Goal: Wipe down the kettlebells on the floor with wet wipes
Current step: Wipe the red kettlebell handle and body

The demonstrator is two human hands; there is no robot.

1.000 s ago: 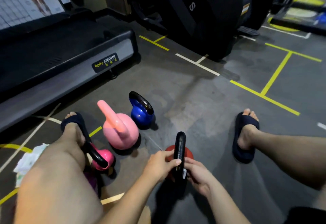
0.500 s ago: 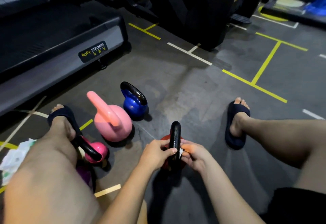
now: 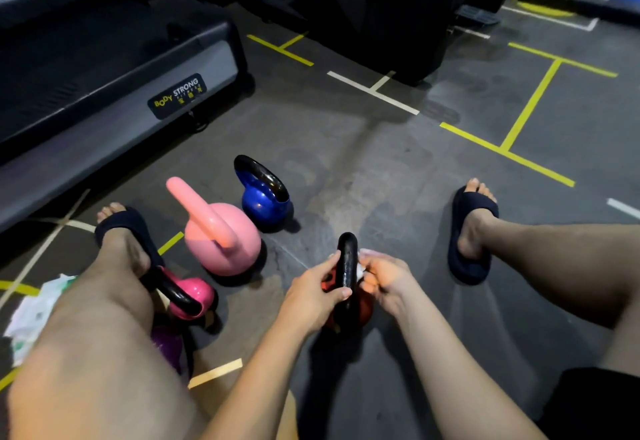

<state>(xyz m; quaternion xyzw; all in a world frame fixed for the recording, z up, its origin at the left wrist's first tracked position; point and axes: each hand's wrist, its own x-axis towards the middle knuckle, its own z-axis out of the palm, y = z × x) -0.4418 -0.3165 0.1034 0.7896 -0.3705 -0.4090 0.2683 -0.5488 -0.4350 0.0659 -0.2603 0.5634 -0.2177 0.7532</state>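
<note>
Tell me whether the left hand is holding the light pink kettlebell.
No, the left hand grips the red kettlebell by its black handle, while the light pink kettlebell stands apart and untouched to its left.

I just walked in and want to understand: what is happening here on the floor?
A person sits on the grey gym floor with legs apart. The left hand grips the black handle of a round red kettlebell between the legs, and the right hand holds a small white wet wipe against that handle. A large pale pink kettlebell, a blue kettlebell and a hot pink kettlebell stand to the left, in neither hand.
</note>
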